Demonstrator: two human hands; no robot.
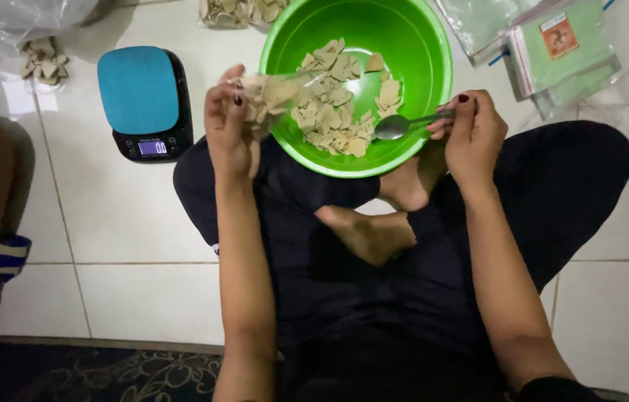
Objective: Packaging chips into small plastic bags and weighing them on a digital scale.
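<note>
head view looks down on a person sitting cross-legged on a white tiled floor [143, 231], with a green bowl [433, 67] resting at the feet. the left hand [229, 126] is closed around the mouth of a small clear bag [273, 97], holding it up at the bowl's near-left rim; the bag is already partly filled with pale chips. the right hand [470, 130] pinches the handle of a metal spoon [403, 125], its bowl lying over the heap of chips [337, 112] inside the green bowl.

the chips look thin, dry and brittle, so they likely weigh little and snap under pressure; scooping from below suits them better than pinching. the bag is limp and slick, and seems best held at its open edge, as it is now. the spoon is stiff and takes a plain grip at the handle end.

left of the bowl stands a small kitchen scale [145, 100] with a blue top and a lit display. a filled bag [43, 59] lies far left. at upper right sits a stack of flat clear pouches [560, 52] with green sheets and an orange square label.
</note>
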